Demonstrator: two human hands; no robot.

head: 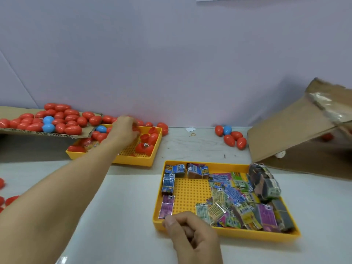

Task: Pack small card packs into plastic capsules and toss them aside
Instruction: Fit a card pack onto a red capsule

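Reaching both ways, your left hand [124,130] closes on a red capsule [135,128] in the far tray [133,159]; right hand [187,231] pinches the purple card pack [167,205] at the near tray's [192,189] edge. Blind grabs risk dropping either.

Hands [192,231] over two yellow trays [224,233]

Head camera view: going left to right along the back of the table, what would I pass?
Cardboard sheet heaped with red plastic capsules → left hand reaching into the far yellow plastic tray → small tan rubber band → loose cluster of red and blue capsules → tilted brown cardboard box.
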